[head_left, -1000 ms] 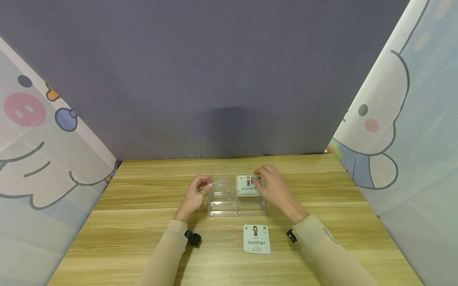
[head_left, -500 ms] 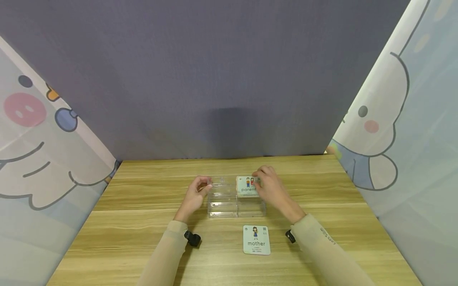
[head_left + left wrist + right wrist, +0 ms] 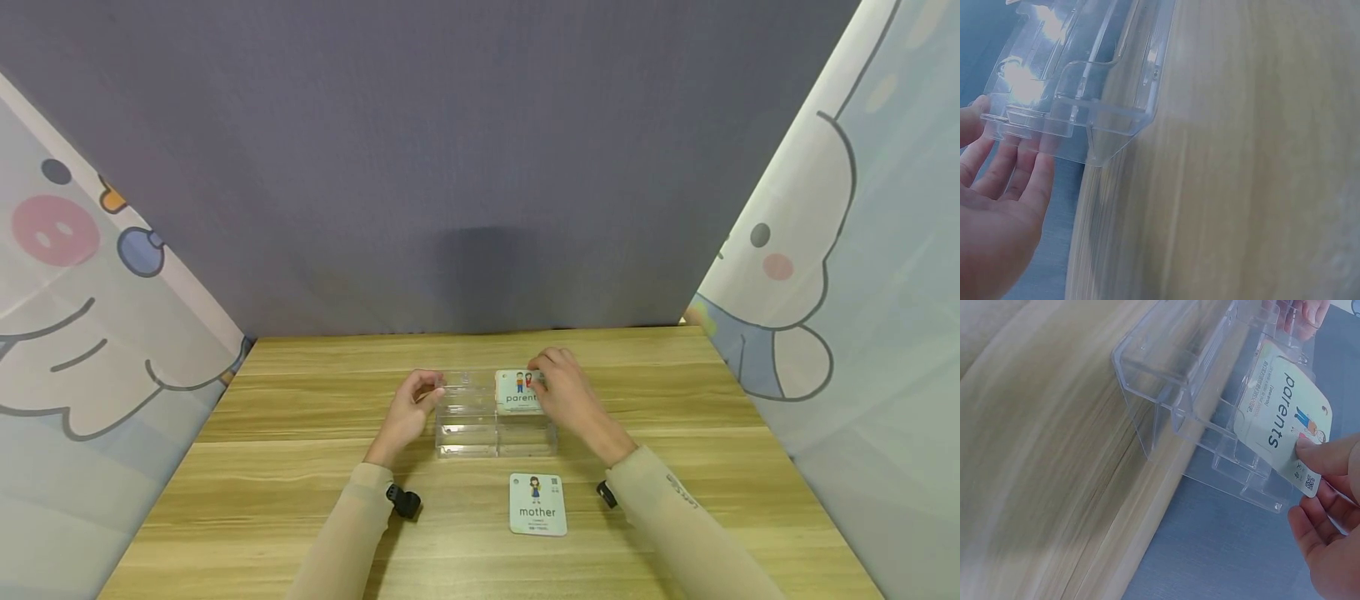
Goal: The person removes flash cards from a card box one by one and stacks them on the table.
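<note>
At centre frame, the right hand (image 3: 564, 392) pinches the "parents" card (image 3: 519, 391) over the clear stand's (image 3: 480, 421) back right slot. The left hand (image 3: 411, 408), fingers relaxed, steadies its side. Judged mid-insertion: next, lower the card squarely in; the "mother" card (image 3: 537, 503) waits on the surface (image 3: 300, 467).

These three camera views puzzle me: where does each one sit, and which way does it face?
Head: worn on the head, looking forward and down at the wooden table, both sleeved forearms, the clear plastic card holder and the "mother" card.
Left wrist: beside the left hand, whose fingers touch the holder's end.
Right wrist: beside the right hand, pinching the "parents" card at the holder.
All three share the holder.
</note>
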`<state>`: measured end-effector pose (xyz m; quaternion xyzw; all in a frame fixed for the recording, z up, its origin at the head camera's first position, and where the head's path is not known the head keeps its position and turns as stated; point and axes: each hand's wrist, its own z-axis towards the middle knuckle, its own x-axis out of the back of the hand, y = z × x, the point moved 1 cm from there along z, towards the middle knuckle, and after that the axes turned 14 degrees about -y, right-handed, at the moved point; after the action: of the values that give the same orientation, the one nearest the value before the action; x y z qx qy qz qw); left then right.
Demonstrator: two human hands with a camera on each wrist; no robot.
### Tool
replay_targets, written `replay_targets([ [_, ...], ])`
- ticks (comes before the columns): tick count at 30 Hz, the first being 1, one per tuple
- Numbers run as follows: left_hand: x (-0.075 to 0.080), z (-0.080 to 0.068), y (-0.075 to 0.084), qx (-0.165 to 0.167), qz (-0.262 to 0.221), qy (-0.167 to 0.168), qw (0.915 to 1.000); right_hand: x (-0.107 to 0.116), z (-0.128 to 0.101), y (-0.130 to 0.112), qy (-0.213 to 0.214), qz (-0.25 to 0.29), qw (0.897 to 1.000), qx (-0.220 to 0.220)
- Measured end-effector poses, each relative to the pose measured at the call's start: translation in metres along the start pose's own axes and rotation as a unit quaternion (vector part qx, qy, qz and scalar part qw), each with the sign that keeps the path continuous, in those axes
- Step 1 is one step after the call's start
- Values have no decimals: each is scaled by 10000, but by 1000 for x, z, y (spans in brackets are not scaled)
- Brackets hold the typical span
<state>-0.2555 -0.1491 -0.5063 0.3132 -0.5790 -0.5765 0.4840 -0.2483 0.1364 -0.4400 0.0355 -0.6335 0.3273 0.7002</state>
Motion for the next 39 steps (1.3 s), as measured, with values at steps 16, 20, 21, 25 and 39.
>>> replay_targets([
  [16, -1, 1, 0, -6, 58, 1, 10000, 0, 0, 2, 53, 352, 9993, -118],
  [20, -1, 0, 2, -10, 48, -30, 10000, 0, -1, 3, 12, 529, 9984, -184],
  [21, -1, 0, 2, -11, 50, -33, 10000, 0, -1, 3, -3, 588, 9981, -204],
  [25, -2, 0, 3, 20, 37, -15, 10000, 3, -1, 4, -56, 967, 9949, -297],
  [39, -2, -1, 3, 52, 112, 12, 9999, 16, -5, 3, 39, 1979, 9784, -601],
])
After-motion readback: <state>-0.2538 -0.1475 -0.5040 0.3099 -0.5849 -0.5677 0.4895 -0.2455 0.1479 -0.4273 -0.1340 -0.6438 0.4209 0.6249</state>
